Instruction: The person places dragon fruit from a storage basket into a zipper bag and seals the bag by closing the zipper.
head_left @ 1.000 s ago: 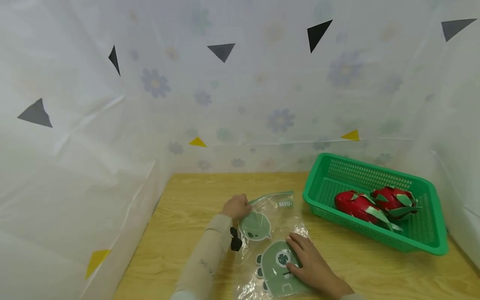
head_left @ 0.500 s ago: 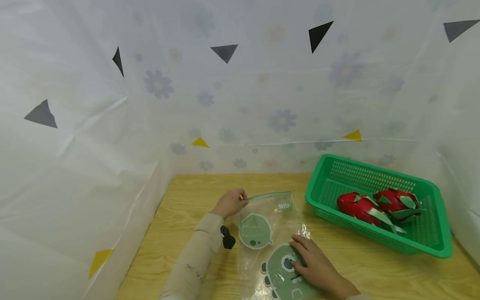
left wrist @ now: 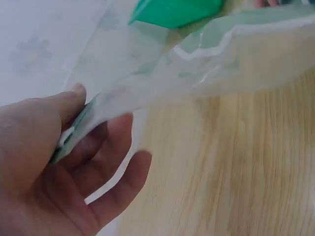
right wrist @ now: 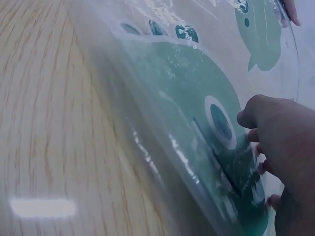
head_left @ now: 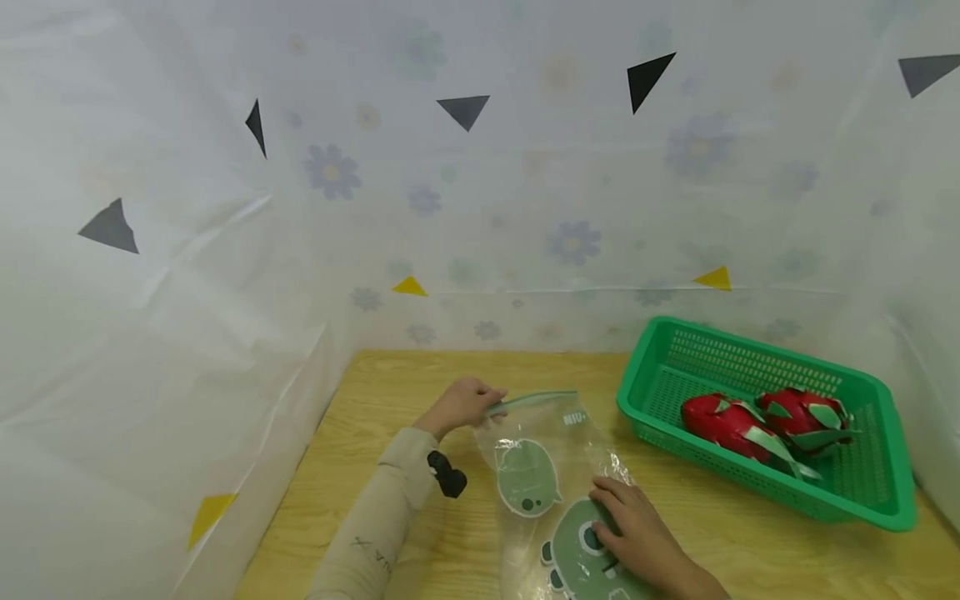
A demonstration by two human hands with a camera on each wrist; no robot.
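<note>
A clear zip-lock bag printed with green cartoon shapes lies across the table, its zip end lifted. At the upper left corner my left hand pinches the green zip edge. The left wrist view shows that hand's thumb on one side of the film and its fingers on the other. My right hand rests on the bag's right side, over the large printed cartoon. In the right wrist view, the thumb lies near the printed eye; the undersides of the fingers are partly hidden.
A green plastic basket stands at the back right, holding two red dragon fruits with green scales. White sheeting with flowers and taped triangles walls the wooden table at the back and sides.
My left hand has drawn the zip corner slightly up off the table, its grip shifting along the edge. My right hand stays on the bag. The whole head view has shifted slightly.
</note>
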